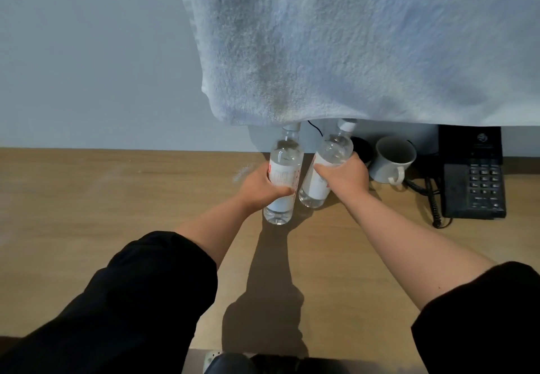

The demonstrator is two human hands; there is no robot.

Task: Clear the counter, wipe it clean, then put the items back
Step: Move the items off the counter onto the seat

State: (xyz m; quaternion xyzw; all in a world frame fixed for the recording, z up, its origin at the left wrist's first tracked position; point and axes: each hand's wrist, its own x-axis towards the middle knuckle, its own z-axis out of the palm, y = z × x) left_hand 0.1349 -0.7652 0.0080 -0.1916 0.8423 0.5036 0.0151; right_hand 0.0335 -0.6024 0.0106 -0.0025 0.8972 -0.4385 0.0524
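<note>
Two clear water bottles with white labels stand side by side at the back of the wooden counter (117,213). My left hand (263,185) grips the left bottle (282,195) round its label. My right hand (344,176) grips the right bottle (317,186), which tilts to the right. A pale blue towel (350,46) hangs close in front of the camera and hides the bottle caps' tops and the wall behind.
A white mug (393,159) stands just right of the bottles, with a dark cup (362,148) behind my right hand. A black desk phone (473,189) with a coiled cord lies at the far right. A light dusty smear (242,172) marks the counter left of the bottles.
</note>
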